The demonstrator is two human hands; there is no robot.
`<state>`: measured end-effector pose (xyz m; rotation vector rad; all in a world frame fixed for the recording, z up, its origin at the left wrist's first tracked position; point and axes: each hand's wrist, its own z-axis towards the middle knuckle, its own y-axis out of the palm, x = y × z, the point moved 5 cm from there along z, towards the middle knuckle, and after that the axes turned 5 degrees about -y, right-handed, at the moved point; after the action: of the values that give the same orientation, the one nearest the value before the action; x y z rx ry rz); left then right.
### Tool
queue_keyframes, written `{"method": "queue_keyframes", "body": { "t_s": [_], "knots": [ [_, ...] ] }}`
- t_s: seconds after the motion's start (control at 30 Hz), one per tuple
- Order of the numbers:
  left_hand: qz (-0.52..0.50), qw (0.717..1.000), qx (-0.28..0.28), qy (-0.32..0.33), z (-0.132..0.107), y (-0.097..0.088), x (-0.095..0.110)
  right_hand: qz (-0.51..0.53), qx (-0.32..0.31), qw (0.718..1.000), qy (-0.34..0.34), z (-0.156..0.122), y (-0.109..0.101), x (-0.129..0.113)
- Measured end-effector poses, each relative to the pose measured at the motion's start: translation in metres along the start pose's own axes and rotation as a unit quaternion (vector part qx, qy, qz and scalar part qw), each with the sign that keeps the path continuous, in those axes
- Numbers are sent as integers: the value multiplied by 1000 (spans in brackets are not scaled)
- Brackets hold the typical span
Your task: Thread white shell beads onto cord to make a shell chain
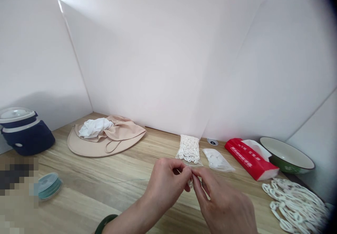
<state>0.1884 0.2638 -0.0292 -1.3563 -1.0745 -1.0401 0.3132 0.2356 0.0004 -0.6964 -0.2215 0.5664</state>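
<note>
My left hand (167, 179) is closed in a pinch near the middle front of the table. A thin pale green thread (131, 180) runs to it from the left, from the side where a spool of teal thread (50, 186) lies. My right hand (221, 199) is pinched too, its thumb and finger meeting my left fingertips. A small whitish bit shows between the hands, mostly hidden by the fingers. Just beyond them lie a clear bag of white ring-shaped pieces (189, 149) and a smaller bag with white contents (217, 159).
A beige sun hat (126, 134) with a white cloth (95, 127) on it lies back left. At far left stands a navy container (28, 139). To the right are a red tissue pack (244, 160), a green bowl (292, 169) and heaped white linked strands (297, 206). White panels (158, 58) wall the table.
</note>
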Motion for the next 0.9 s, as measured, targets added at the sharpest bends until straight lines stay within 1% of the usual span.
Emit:
{"method": "queue_keyframes", "body": {
  "t_s": [0.17, 0.3, 0.43, 0.5, 0.53, 0.57, 0.63, 0.7, 0.73, 0.77, 0.8, 0.83, 0.87, 0.9],
  "knots": [
    [16, 1000, 5, -24, 3, -2, -3, -12, 15, 1000, -19, -1, 0, -5],
    [22, 999, 10, -36, 6, -3, -5, -45, 9, 998, -35, 0, 1, -12],
    [45, 998, -8, -35, 6, -5, -5, -43, 17, 996, -71, -1, 4, -12],
    [70, 997, -26, -16, 6, -6, -1, -13, 11, 998, -57, -4, 7, -5],
    [80, 996, -33, -7, 5, -7, 1, 11, -1, 999, -42, -5, 10, 0],
    [84, 996, -36, -1, 4, -9, 3, 37, -24, 999, -21, -6, 13, 5],
    [77, 996, -36, 7, 3, -13, 8, 94, -95, 990, 44, -8, 22, 15],
    [62, 997, -41, 22, 1, -16, 14, 155, -182, 962, 131, -9, 30, 24],
    [57, 997, -46, 34, 1, -17, 17, 198, -217, 940, 172, -9, 33, 27],
    [53, 996, -52, 46, 0, -17, 21, 253, -248, 912, 206, -10, 36, 29],
    [50, 996, -56, 58, -1, -18, 24, 318, -275, 876, 236, -10, 38, 30],
    [46, 995, -55, 69, -1, -18, 26, 387, -298, 830, 270, -11, 41, 30],
    [40, 995, -54, 78, -1, -18, 28, 455, -313, 776, 306, -13, 43, 30],
    [33, 994, -54, 85, -1, -18, 29, 516, -320, 715, 346, -16, 45, 30]
  ]
}}
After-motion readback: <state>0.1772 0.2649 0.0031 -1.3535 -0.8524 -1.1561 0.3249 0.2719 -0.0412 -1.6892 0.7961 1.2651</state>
